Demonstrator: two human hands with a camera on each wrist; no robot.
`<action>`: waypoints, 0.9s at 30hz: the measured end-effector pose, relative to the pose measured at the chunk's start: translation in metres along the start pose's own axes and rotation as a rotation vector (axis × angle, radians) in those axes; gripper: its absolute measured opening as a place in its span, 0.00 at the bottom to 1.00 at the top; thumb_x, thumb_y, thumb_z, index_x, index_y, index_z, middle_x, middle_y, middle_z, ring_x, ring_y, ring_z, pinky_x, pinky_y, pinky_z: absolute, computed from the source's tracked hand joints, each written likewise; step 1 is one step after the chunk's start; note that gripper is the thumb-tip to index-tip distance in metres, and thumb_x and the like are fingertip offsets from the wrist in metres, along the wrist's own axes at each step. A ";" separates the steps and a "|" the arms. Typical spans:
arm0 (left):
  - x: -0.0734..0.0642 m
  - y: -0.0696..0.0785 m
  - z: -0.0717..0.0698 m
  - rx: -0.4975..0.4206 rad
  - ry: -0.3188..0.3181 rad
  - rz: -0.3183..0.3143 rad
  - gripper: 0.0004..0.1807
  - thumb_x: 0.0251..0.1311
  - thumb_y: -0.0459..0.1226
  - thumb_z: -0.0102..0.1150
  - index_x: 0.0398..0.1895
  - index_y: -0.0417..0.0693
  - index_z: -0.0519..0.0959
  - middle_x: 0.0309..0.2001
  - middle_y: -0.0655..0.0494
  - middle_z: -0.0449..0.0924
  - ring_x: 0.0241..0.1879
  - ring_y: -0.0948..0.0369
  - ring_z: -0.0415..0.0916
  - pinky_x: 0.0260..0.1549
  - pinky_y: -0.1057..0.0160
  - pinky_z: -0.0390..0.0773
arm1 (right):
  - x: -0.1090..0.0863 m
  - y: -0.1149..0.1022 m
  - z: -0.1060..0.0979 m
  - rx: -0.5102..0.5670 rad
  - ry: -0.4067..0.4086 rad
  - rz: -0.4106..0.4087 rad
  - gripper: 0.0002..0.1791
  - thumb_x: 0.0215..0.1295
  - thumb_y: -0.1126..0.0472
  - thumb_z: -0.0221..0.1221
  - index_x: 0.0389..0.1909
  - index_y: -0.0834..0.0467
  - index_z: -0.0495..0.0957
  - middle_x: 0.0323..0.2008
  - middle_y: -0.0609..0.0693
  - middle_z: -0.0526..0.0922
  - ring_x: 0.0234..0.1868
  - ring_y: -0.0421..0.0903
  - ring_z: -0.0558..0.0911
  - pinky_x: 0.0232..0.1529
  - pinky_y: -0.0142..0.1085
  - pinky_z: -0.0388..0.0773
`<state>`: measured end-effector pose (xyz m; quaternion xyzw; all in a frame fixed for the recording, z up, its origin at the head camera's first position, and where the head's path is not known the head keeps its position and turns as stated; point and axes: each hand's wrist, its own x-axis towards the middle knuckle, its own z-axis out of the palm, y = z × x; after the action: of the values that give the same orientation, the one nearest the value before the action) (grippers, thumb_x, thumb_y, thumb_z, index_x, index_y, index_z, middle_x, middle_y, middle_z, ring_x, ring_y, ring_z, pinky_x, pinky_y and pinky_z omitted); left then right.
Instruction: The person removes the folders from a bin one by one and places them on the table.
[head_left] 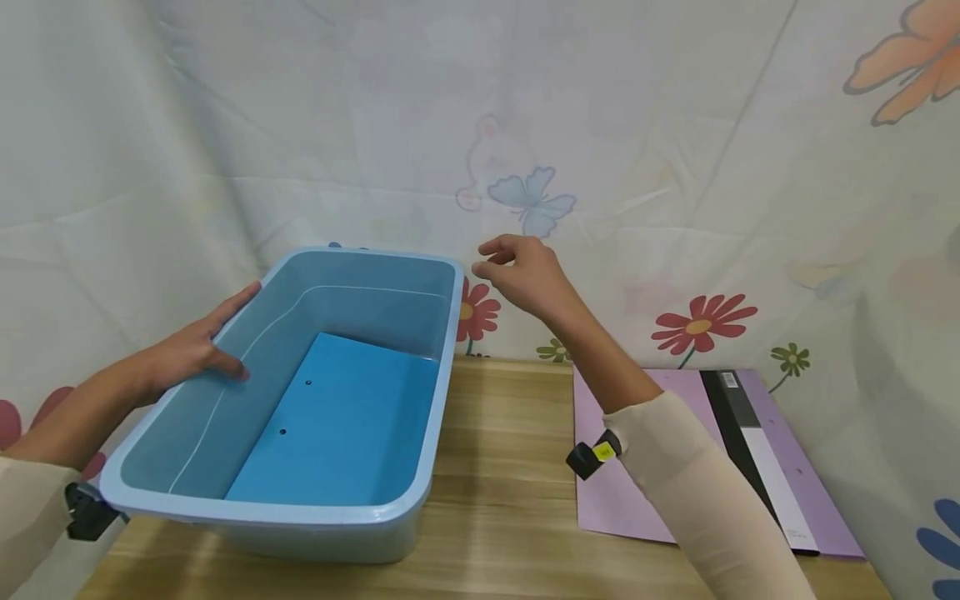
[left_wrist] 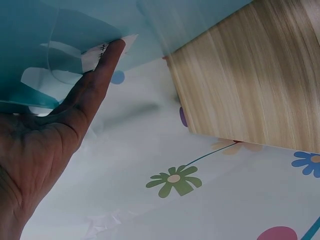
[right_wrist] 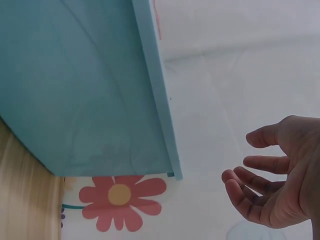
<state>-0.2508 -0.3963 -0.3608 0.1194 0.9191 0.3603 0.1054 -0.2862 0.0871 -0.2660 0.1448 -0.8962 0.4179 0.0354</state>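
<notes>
A light blue plastic basin [head_left: 448, 350] stands over the left part of the table, its near end tipped toward the camera. Inside it a bright blue folder [head_left: 345, 425] with two small holes lies on the bottom. My left hand [head_left: 187, 354] holds the basin's left wall, thumb on the inner side and fingers along the outside; the left wrist view shows that hand [left_wrist: 55, 135] against the outer wall. Off the basin's far right corner, my right hand [head_left: 525, 271] hangs in the air with loosely bent fingers. Nothing is between those fingers in the right wrist view, where the hand [right_wrist: 280, 175] is apart from the rim.
On the right of the wooden table [head_left: 510, 500] lies a purple folder [head_left: 630, 508] with a black and white spine strip [head_left: 750, 450], partly behind my right forearm. A pale curtain [head_left: 360, 125] printed with flowers and butterflies hangs behind the table.
</notes>
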 end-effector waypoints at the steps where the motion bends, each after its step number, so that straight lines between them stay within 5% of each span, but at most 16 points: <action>1: 0.000 0.000 0.000 0.000 0.000 0.000 0.73 0.62 0.43 0.71 0.93 0.68 0.22 0.86 0.23 0.44 0.69 0.16 0.66 0.42 0.30 0.91 | 0.001 -0.003 0.000 -0.001 0.001 0.001 0.25 0.82 0.49 0.64 0.73 0.55 0.83 0.65 0.58 0.89 0.61 0.58 0.89 0.64 0.58 0.88; 21: -0.004 -0.005 -0.003 -0.007 -0.012 0.010 0.74 0.61 0.45 0.72 0.93 0.74 0.22 0.88 0.24 0.41 0.72 0.14 0.64 0.41 0.35 0.92 | 0.014 -0.060 0.035 0.078 -0.064 -0.022 0.22 0.83 0.51 0.64 0.69 0.56 0.85 0.67 0.55 0.90 0.64 0.54 0.89 0.67 0.51 0.87; 27: -0.004 -0.006 -0.003 0.004 -0.004 0.015 0.74 0.60 0.44 0.71 0.93 0.72 0.22 0.88 0.23 0.40 0.72 0.13 0.62 0.42 0.23 0.88 | 0.022 -0.072 0.052 0.073 -0.088 -0.032 0.20 0.83 0.51 0.64 0.67 0.56 0.86 0.65 0.53 0.90 0.64 0.52 0.88 0.65 0.50 0.87</action>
<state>-0.2485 -0.4035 -0.3619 0.1270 0.9188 0.3590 0.1043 -0.2835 -0.0018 -0.2426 0.1786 -0.8786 0.4429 -0.0025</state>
